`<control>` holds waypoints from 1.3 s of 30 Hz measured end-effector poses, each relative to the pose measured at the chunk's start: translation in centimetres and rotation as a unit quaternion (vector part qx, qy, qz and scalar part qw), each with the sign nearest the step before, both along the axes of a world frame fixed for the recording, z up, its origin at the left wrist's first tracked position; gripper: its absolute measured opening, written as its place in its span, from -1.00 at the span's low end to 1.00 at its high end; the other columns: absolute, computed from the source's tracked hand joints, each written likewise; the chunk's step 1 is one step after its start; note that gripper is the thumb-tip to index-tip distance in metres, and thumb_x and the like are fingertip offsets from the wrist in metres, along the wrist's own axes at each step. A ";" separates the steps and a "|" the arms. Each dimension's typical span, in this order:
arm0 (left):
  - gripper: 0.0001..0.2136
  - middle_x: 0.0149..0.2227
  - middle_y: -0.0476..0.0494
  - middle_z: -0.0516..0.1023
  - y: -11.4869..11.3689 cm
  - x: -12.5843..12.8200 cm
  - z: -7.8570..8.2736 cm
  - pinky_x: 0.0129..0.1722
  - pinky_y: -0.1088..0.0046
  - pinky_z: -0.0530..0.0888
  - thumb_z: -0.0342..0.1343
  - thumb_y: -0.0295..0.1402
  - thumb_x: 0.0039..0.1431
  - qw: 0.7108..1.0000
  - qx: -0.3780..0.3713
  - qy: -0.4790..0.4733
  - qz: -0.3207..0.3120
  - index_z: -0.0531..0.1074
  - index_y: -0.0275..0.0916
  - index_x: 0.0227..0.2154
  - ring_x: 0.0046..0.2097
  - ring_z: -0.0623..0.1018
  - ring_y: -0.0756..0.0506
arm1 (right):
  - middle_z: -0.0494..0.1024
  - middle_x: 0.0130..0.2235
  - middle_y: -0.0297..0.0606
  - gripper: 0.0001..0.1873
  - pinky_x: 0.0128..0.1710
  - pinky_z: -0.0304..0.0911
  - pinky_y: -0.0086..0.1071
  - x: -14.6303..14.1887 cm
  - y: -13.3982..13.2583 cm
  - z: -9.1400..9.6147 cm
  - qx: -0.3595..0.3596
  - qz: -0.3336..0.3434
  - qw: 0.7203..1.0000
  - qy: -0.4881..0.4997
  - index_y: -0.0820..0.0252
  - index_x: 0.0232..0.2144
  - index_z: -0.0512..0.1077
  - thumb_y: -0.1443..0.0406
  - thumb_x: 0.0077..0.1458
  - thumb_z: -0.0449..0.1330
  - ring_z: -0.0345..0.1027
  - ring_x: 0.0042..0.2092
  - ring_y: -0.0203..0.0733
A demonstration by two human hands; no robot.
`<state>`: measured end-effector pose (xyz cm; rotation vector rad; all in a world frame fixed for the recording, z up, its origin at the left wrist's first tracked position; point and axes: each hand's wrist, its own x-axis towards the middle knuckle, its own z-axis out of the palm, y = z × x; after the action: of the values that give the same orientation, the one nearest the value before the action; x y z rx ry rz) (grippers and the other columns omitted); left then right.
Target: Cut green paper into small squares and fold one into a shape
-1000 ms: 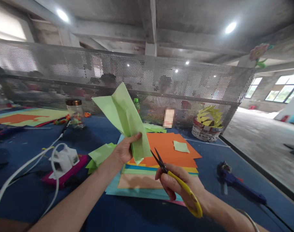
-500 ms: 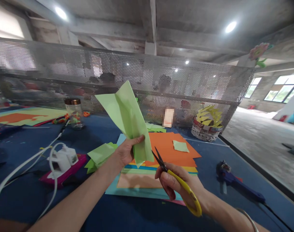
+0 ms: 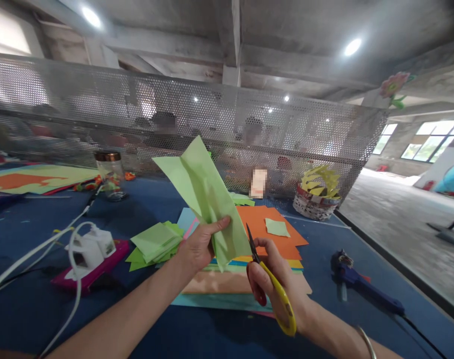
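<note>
Pinched in my left hand [image 3: 204,244] is a creased sheet of light green paper [image 3: 208,194], held up above the table. My right hand [image 3: 279,274] grips a pair of scissors [image 3: 281,299] with yellow and red handles and dark blades pointing up. The blades stand close beside the paper's lower right edge; I cannot tell whether they touch it. Below both hands lies a stack of coloured paper, with orange sheets [image 3: 256,219] on top and a small pale green square [image 3: 277,227] on them. Cut green pieces [image 3: 157,242] are piled left of my left hand.
A glue gun [image 3: 365,284] lies at the right. On the left are a magenta power strip [image 3: 88,274] with white plugs and cables, and clear jars [image 3: 112,174]. A woven basket [image 3: 316,202] with yellow paper stands before the perforated metal screen [image 3: 212,114].
My left hand and the green paper have shifted slightly right and down. The scissors have turned more upright, with their tips now nearer the paper's right edge.
</note>
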<state>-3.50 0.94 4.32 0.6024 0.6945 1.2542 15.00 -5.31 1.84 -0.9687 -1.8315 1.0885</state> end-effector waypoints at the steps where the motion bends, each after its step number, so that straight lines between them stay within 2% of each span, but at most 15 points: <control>1: -0.70 -0.38 -0.23 0.67 0.0 0.1 0.0 -0.20 0.25 0.60 0.37 -0.45 -0.07 1.000 -0.001 -0.001 0.000 0.53 -0.34 -0.21 -0.28 0.66 -0.25 | 0.28 -0.57 -0.54 -0.57 -0.55 0.13 -0.48 0.0 0.1 -0.1 0.019 -0.011 1.000 -0.009 0.11 0.01 0.08 -0.01 0.28 0.03 0.16 -0.59 -0.36; 4: -0.70 -0.35 -0.23 0.67 -0.2 0.2 -0.1 -0.20 0.25 0.60 0.36 -0.44 -0.06 1.000 -0.010 -0.004 -0.001 0.53 -0.33 -0.21 -0.29 0.66 -0.25 | 0.30 -0.58 -0.53 -0.55 -0.58 0.09 -0.49 0.1 0.1 -0.2 0.046 -0.025 0.998 -0.025 0.12 0.07 0.09 0.01 0.29 0.01 0.18 -0.60 -0.35; 13: -0.76 -0.41 -0.20 0.66 -0.7 0.3 0.3 -0.27 0.27 0.60 0.35 -0.48 -0.05 1.000 -0.011 -0.026 0.002 0.54 -0.35 -0.26 -0.43 0.63 -0.16 | 0.25 -0.62 -0.56 -0.48 -0.68 0.05 -0.52 0.0 -0.1 -0.6 0.013 -0.025 1.000 -0.013 0.09 0.17 0.00 0.00 0.31 -0.04 0.11 -0.67 -0.35; 20: -0.71 -0.40 -0.22 0.66 -0.5 0.1 0.0 -0.27 0.25 0.58 0.38 -0.45 -0.08 1.000 0.009 -0.021 -0.005 0.54 -0.35 -0.24 -0.42 0.62 -0.19 | 0.27 -0.60 -0.51 -0.47 -0.58 0.11 -0.48 0.0 -0.2 -0.7 0.058 -0.006 0.998 -0.001 0.13 0.17 0.04 -0.03 0.31 -0.07 0.12 -0.60 -0.35; 28: -0.72 -0.35 -0.21 0.67 -0.3 0.1 -0.3 -0.30 0.27 0.59 0.42 -0.45 -0.14 0.998 0.046 -0.030 -0.012 0.56 -0.35 -0.30 -0.38 0.63 -0.18 | 0.20 -0.70 -0.59 -0.42 -0.72 -0.05 -0.55 -0.7 -0.9 -0.3 -0.003 -0.021 0.998 0.052 0.20 0.14 0.06 -0.08 0.29 -0.08 0.00 -0.71 -0.39; 34: -0.71 -0.39 -0.20 0.66 -0.3 0.1 -0.2 -0.32 0.28 0.59 0.44 -0.42 -0.17 0.998 0.049 -0.030 -0.017 0.57 -0.35 -0.33 -0.40 0.62 -0.18 | 0.22 -0.67 -0.57 -0.42 -0.69 0.01 -0.53 -0.4 -1.1 0.1 0.013 -0.030 0.999 0.022 0.21 0.16 0.04 -0.05 0.30 -0.07 0.05 -0.69 -0.37; 39: -0.72 -0.39 -0.18 0.66 -0.1 -0.1 -0.4 -0.34 0.32 0.59 0.44 -0.40 -0.15 0.998 0.050 -0.027 -0.026 0.58 -0.34 -0.32 -0.40 0.61 -0.15 | 0.23 -0.62 -0.54 -0.39 -0.63 0.08 -0.49 0.2 -0.3 -0.4 0.047 -0.022 0.999 -0.001 0.16 0.19 0.00 -0.04 0.27 -0.01 0.07 -0.63 -0.35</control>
<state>-3.57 0.86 3.92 0.6620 0.5708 1.2585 15.16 -5.64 1.41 -0.9499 -1.8375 0.9676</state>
